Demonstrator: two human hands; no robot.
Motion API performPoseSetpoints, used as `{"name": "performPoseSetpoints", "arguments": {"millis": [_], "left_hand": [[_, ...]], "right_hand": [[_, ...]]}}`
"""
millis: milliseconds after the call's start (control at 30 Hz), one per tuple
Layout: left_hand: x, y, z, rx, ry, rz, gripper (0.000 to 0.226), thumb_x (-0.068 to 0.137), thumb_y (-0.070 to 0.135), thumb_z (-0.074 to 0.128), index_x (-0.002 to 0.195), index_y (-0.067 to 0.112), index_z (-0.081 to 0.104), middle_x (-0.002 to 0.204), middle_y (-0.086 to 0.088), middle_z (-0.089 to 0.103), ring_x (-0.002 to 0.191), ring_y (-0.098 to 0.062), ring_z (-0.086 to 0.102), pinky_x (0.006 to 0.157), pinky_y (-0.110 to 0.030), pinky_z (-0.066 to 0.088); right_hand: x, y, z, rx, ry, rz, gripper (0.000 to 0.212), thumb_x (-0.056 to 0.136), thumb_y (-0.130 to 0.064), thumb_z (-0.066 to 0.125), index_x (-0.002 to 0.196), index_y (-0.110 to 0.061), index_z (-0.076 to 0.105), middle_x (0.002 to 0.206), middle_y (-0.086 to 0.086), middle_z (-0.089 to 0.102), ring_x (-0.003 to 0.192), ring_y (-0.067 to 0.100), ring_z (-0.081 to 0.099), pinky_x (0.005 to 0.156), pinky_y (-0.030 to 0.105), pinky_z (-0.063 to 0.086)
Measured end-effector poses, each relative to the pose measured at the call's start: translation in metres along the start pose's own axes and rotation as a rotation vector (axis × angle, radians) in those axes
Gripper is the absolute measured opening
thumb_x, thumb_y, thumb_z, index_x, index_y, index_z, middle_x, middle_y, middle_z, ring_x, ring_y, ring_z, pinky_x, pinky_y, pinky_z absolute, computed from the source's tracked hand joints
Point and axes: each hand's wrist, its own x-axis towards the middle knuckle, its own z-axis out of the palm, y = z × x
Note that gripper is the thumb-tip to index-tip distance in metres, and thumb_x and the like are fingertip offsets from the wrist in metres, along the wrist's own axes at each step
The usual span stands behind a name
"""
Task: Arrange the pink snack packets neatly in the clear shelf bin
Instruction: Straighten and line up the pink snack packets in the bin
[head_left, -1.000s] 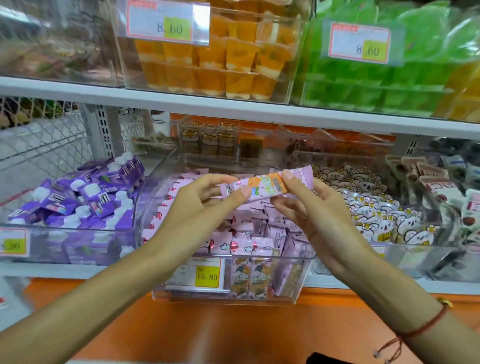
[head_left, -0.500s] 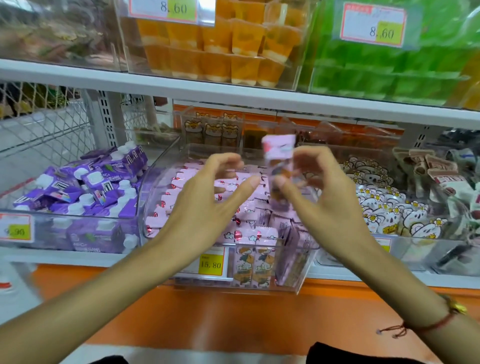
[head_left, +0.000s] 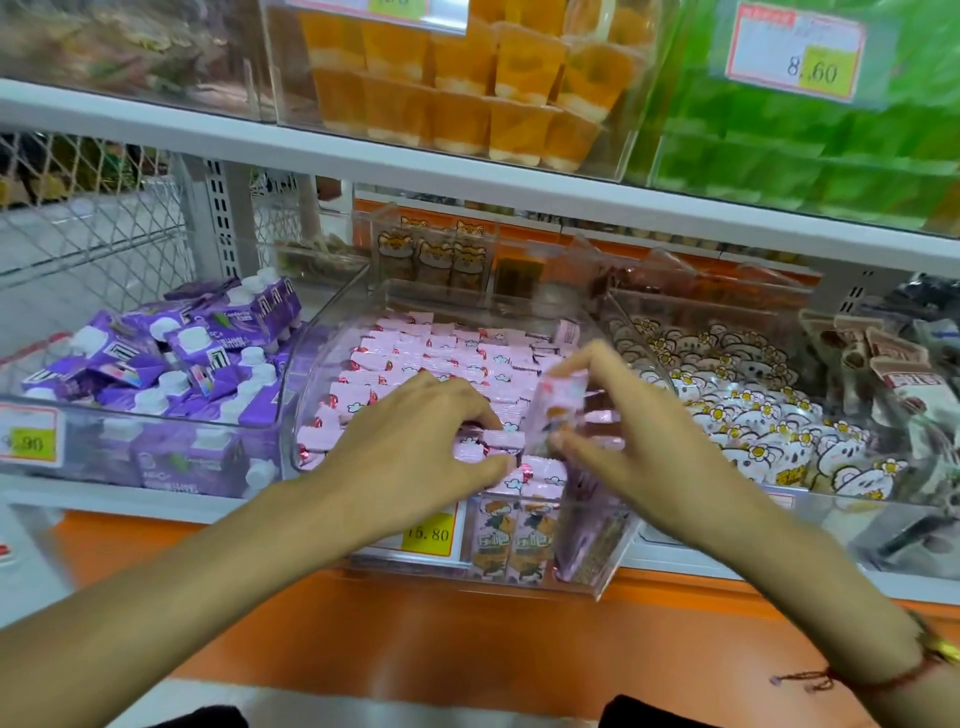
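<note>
The clear shelf bin (head_left: 613, 561) sits directly ahead of me on the middle shelf, between the purple cartons (head_left: 156, 364) and the white bear packets (head_left: 753, 415). Rows of pink snack packets (head_left: 441, 348) fill it, standing on end. My right hand (head_left: 639, 447) is nearer the open spot at the bin's front right. It pinches one pink packet (head_left: 558, 410) between thumb and forefinger, long axis upright and motion-blurred, other fingers spread. My left hand (head_left: 415, 441) rests on the front rows, fingers curled over the packet tops; I cannot tell whether it grips any. I judge the held packet needs lowering straight down.
</note>
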Motion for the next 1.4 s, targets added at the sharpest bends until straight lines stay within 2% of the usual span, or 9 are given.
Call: {"name": "performPoseSetpoints", "arguments": {"millis": [67,233,433,567,700,867,1033,1200,1400], "left_hand": [[0.0,0.001,0.0,0.011,0.01,0.0,0.036,0.083,0.059,0.053,0.109,0.036,0.06,0.106,0.021,0.056,0.099,-0.003,0.042,0.07,-0.028,0.036],[-0.004,0.002,0.001,0.063,0.029,0.032,0.032,0.088,0.056,0.048,0.113,0.038,0.056,0.104,0.023,0.053,0.099,-0.001,0.039,0.068,-0.025,0.03],[-0.006,0.004,0.001,0.044,-0.032,0.155,0.034,0.097,0.047,0.038,0.123,0.033,0.053,0.123,0.019,0.053,0.115,-0.004,0.042,0.096,-0.027,0.037],[-0.007,0.002,0.002,0.068,-0.057,0.178,0.039,0.097,0.05,0.031,0.125,0.034,0.054,0.123,0.019,0.053,0.117,-0.002,0.041,0.097,-0.028,0.038],[-0.009,0.003,0.003,0.071,-0.029,0.181,0.037,0.098,0.05,0.031,0.128,0.035,0.048,0.126,0.019,0.051,0.115,-0.002,0.041,0.094,-0.021,0.034],[-0.007,0.006,0.005,0.024,0.018,0.163,0.046,0.096,0.056,0.028,0.138,0.041,0.036,0.138,0.026,0.041,0.123,0.005,0.031,0.095,-0.017,0.025],[-0.001,0.008,0.013,0.068,0.035,0.093,0.053,0.09,0.067,0.03,0.132,0.041,0.048,0.134,0.025,0.044,0.121,0.001,0.034,0.093,-0.021,0.026],[0.004,0.009,0.012,0.151,0.015,0.078,0.052,0.085,0.069,0.038,0.121,0.037,0.057,0.12,0.02,0.055,0.111,-0.006,0.041,0.091,-0.025,0.034],[0.001,0.012,0.008,0.117,0.02,0.078,0.052,0.086,0.067,0.04,0.126,0.037,0.055,0.125,0.021,0.056,0.115,-0.006,0.043,0.087,-0.025,0.034]], "right_hand": [[-0.002,0.001,0.013,-0.189,-0.031,-0.02,0.023,0.087,-0.029,0.064,0.108,-0.031,0.054,0.113,-0.011,0.049,0.088,0.008,0.057,0.078,0.029,0.048],[0.001,0.006,0.02,-0.388,-0.042,-0.082,0.027,0.096,-0.03,0.045,0.112,-0.024,0.066,0.106,-0.008,0.062,0.102,0.013,0.051,0.074,0.02,0.029],[0.001,0.002,0.011,-0.322,-0.114,-0.046,0.031,0.095,-0.019,0.045,0.118,-0.021,0.066,0.111,-0.003,0.069,0.099,0.016,0.06,0.077,0.022,0.04],[0.011,0.004,0.001,-0.299,0.026,0.049,0.027,0.094,-0.018,0.051,0.116,-0.02,0.067,0.112,-0.001,0.069,0.096,0.017,0.064,0.086,0.032,0.05],[0.032,0.006,-0.003,-0.438,-0.121,0.047,0.029,0.088,-0.035,0.062,0.114,-0.022,0.068,0.111,0.0,0.067,0.104,0.018,0.058,0.082,0.028,0.045],[0.047,0.01,0.001,-0.322,-0.185,0.118,0.019,0.079,-0.043,0.071,0.089,-0.027,0.075,0.063,-0.019,0.05,0.062,-0.002,0.048,0.049,0.013,0.028],[0.046,0.018,0.006,-0.273,-0.121,0.096,0.014,0.084,-0.036,0.067,0.077,-0.026,0.074,0.062,-0.017,0.056,0.061,0.0,0.052,0.055,0.021,0.035],[0.036,0.021,0.017,-0.346,0.138,-0.011,0.016,0.094,-0.027,0.053,0.09,-0.018,0.065,0.098,0.0,0.064,0.094,0.02,0.057,0.071,0.032,0.043],[0.032,0.006,0.005,-0.059,0.584,-0.093,0.012,0.097,-0.023,0.051,0.095,-0.014,0.059,0.083,-0.005,0.059,0.071,0.009,0.053,0.062,0.023,0.042]]}}
